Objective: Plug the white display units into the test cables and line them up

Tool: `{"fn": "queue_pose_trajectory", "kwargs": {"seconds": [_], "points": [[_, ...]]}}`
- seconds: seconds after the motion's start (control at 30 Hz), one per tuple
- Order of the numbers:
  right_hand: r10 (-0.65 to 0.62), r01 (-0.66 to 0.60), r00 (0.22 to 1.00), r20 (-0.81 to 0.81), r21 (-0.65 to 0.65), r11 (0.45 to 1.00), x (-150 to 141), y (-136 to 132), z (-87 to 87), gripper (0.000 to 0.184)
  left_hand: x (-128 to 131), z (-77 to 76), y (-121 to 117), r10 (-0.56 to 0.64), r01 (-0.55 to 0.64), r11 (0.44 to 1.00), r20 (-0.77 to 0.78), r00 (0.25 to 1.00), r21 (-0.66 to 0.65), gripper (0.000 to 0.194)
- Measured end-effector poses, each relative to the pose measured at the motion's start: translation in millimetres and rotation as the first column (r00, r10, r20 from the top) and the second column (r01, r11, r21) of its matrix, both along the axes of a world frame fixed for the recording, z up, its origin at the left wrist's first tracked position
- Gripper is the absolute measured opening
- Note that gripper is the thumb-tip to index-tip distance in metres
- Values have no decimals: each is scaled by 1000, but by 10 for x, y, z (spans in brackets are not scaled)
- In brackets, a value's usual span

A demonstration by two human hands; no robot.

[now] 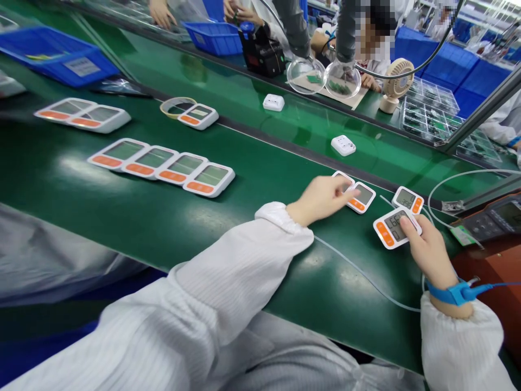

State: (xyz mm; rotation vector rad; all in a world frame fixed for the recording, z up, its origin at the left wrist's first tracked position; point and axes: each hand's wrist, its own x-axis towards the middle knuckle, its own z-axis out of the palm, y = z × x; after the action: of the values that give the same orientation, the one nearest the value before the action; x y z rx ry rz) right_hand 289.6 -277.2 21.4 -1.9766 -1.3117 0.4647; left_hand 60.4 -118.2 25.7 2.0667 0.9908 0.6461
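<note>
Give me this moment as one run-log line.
left hand: over two devices, contact unclear | right hand: holds device showing digits | nearby: another device, digits visible | table: row of four devices

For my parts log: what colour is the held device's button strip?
Orange button strip, clearest in head view.

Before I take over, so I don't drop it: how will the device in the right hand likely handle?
The device likely feels stiff, being a flat slab. It's probably light, since the right hand alone holds it. Its broad display may scratch.
</note>
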Motion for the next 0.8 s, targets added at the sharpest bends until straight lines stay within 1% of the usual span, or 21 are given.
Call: {"fn": "queue_pose_trajectory", "kwargs": {"seconds": [0.03,0.07,0.1,0.13,0.17,0.2,0.27,0.3,0.33,0.37,0.43,0.5,0.53,0.6,0.67,0.7,0.73,0.8], "points": [[10,-9,999,-43,14,1000,-53,8,-35,70,56,-23,-106,-147,163,978,124,981,-131,45],[17,-15,997,-75,27,1000,-101,16,-71,70,111,-53,-211,-262,322,909,240,935,-263,54],[27,-23,994,-103,38,999,-139,23,-104,70,162,-86,-303,-330,445,814,334,883,-372,64],[43,-37,990,-135,49,998,-166,29,-129,71,203,-117,-376,-350,518,727,406,845,-451,70],[71,-60,981,-182,63,996,-180,34,-144,71,231,-140,-422,-346,559,655,456,820,-508,70],[112,-94,964,-243,83,992,-182,38,-149,72,246,-153,-441,-323,578,605,494,807,-548,66],[232,-203,904,-359,117,972,-159,44,-127,70,241,-152,-410,-251,591,543,556,793,-597,51],[289,-262,876,-385,121,957,-143,47,-107,67,228,-142,-374,-216,597,515,581,785,-615,46],[329,-308,865,-379,116,944,-128,49,-86,63,211,-130,-335,-188,604,490,600,778,-629,44],[348,-333,872,-344,103,937,-116,51,-66,59,196,-120,-301,-168,608,469,611,773,-640,44],[324,-314,918,-227,81,946,-108,53,-43,52,177,-112,-262,-175,615,446,610,773,-651,48],[260,-255,961,-89,61,965,-116,51,-48,49,176,-115,-258,-210,614,455,592,778,-645,50],[240,-240,971,-15,34,970,-123,50,-59,49,180,-115,-260,-225,610,469,582,782,-639,48],[251,-246,962,108,-54,968,-138,48,-91,49,183,-98,-243,-229,590,517,564,793,-620,41],[291,-274,943,164,-119,954,-145,50,-125,51,163,-53,-172,-189,549,591,559,807,-592,34],[297,-279,938,178,-120,953,-141,55,-140,53,140,-25,-109,-146,511,640,561,814,-574,31],[282,-268,939,198,-97,959,-129,63,-152,56,105,2,-30,-86,454,696,563,822,-556,29],[187,-196,939,289,1,981,-77,97,-173,60,5,38,170,58,280,813,550,833,-510,27]]}}
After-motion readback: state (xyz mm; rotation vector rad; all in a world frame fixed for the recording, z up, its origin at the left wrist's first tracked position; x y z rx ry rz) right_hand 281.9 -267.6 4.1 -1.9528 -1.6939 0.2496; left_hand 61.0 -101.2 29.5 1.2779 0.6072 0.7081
